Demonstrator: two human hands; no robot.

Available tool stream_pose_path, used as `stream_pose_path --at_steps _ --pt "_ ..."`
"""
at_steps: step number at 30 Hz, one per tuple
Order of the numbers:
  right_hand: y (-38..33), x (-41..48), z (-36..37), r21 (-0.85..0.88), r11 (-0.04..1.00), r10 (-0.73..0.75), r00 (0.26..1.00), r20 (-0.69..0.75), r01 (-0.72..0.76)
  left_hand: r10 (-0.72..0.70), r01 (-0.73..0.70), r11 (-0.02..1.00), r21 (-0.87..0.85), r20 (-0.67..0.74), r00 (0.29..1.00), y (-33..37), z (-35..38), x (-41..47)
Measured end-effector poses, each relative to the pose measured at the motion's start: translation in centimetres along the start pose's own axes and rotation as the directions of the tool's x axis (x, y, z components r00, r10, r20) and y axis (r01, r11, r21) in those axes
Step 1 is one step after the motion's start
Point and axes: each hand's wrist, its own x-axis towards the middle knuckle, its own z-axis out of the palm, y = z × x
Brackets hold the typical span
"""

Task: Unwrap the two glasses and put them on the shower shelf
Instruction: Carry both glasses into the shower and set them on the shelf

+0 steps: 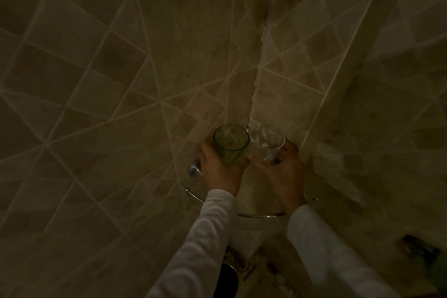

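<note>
Holding one glass in each hand, you have both over the back of the corner shelf, whose chrome rail curves across at 6 o'clock from the glasses. Your left hand wraps the lower wall of the green glass. Your right hand wraps the clear glass, just beside it at 3 o'clock. Each grip is closed round its glass low down, which leaves the rims free and the mouths upward; no wrapping shows on either.

The two glasses look touching or nearly so, tucked toward the wall corner at 12 o'clock, probably so they stand well back from the open rail edge. Whether their bases rest on the shelf I cannot tell in this dim light.

I judge the unwrapping done and the placing nearly so. Loosen each grip only once you feel the base seated, since the shelf looks like clear plate and a glass may slide or clink on it.
</note>
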Motion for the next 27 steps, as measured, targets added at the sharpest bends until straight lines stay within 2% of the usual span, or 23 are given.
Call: stream_pose_path --at_steps 5,9,14,17,20,24,27 --pt "0.9 -0.3 -0.8 -0.038 0.999 0.012 0.999 0.031 -0.011 -0.040 0.033 0.977 -0.208 -0.027 0.999 -0.7 -0.2 0.2" --pt "1.3 0.2 -0.4 -0.026 0.999 0.042 0.999 -0.012 -0.043 -0.057 0.056 0.974 -0.220 0.002 0.998 -0.9 0.4 0.7" --pt "1.1 0.3 -0.3 0.028 0.998 0.051 0.998 -0.047 -0.049 0.005 -0.005 0.993 -0.116 0.004 1.000 -0.5 0.2 0.6" --pt "0.0 -0.2 -0.7 -0.056 0.997 0.048 0.999 0.023 -0.046 0.005 -0.003 0.996 -0.084 0.019 1.000 0.0 -0.1 0.5" --pt "-0.8 -0.6 -1.1 0.002 0.997 0.071 0.997 0.023 -0.071 0.010 -0.009 1.000 -0.011 0.087 0.996 0.6 -0.4 0.2" --pt "-1.3 -1.4 -2.8 -0.078 0.995 0.063 0.993 0.096 -0.055 0.040 -0.059 0.979 0.195 0.103 0.994 1.2 -0.9 -1.2" --pt "-1.0 -2.5 -5.0 -0.172 0.985 0.005 0.989 0.147 0.020 0.059 -0.103 0.931 0.350 0.133 0.989 1.6 -1.6 -3.8"
